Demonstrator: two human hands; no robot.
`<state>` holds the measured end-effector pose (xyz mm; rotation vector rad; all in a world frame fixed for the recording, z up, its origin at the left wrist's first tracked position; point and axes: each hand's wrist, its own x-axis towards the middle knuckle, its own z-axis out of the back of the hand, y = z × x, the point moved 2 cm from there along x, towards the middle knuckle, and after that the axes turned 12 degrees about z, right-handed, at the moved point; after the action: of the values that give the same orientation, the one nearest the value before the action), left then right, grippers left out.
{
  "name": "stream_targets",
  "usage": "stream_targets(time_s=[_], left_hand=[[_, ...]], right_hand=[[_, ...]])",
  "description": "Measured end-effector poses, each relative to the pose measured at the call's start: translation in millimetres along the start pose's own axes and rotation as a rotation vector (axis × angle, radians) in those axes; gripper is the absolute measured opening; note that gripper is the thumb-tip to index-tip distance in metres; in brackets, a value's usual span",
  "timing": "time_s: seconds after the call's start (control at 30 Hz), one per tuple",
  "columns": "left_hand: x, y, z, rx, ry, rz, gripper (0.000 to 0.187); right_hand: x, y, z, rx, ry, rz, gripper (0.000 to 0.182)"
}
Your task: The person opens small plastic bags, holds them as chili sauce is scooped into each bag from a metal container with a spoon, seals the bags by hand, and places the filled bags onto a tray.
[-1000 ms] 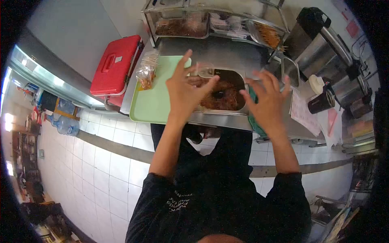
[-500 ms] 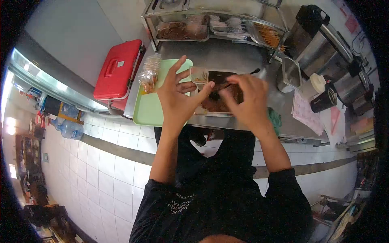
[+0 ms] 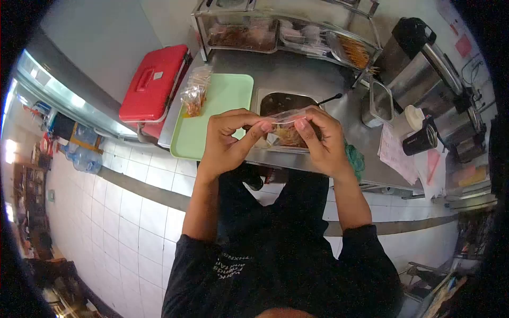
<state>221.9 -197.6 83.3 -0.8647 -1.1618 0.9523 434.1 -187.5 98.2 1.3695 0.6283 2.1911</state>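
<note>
A small clear plastic bag point(image 3: 289, 119) with light and brownish contents hangs between my hands. My left hand point(image 3: 233, 137) pinches its left top corner between thumb and fingers, and my right hand point(image 3: 322, 139) pinches the right one. Behind the bag sits a metal tray of dark brown food in sauce point(image 3: 286, 102), with a black handle point(image 3: 330, 99) sticking out to its right. The bag and my fingers hide the near part of the tray. To the left, filled plastic bags point(image 3: 195, 95) lie on a light green tray point(image 3: 212, 106).
A red cooler box point(image 3: 154, 85) stands at the left. Metal trays point(image 3: 241, 40) of food sit on a rack at the back. At the right are an empty metal container point(image 3: 377, 103), a black cup point(image 3: 419, 139), papers point(image 3: 395, 159) and a green cloth point(image 3: 354, 160).
My hands were apart with fingers spread near the bag; now both pinch its top edge, stretched between them. My left hand has moved down and my right hand has turned inward.
</note>
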Motion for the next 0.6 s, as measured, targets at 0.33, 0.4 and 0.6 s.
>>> stream_targets(time_s=[0.33, 0.4, 0.6], left_hand=[[-6.1, -12.6, 6.0, 0.122, 0.254, -0.031, 0.024], [-3.9, -7.6, 8.9, 0.121, 0.299, -0.046, 0.023], [-3.7, -4.9, 9.0, 0.137, 0.312, -0.099, 0.025]], right_hand=[[1.8, 9.5, -17.8, -0.016, 0.005, 0.029, 0.018], [2.5, 10.7, -20.0, -0.039, 0.022, 0.051, 0.017], [4.8, 16.6, -36.2, -0.058, 0.049, 0.079, 0.016]])
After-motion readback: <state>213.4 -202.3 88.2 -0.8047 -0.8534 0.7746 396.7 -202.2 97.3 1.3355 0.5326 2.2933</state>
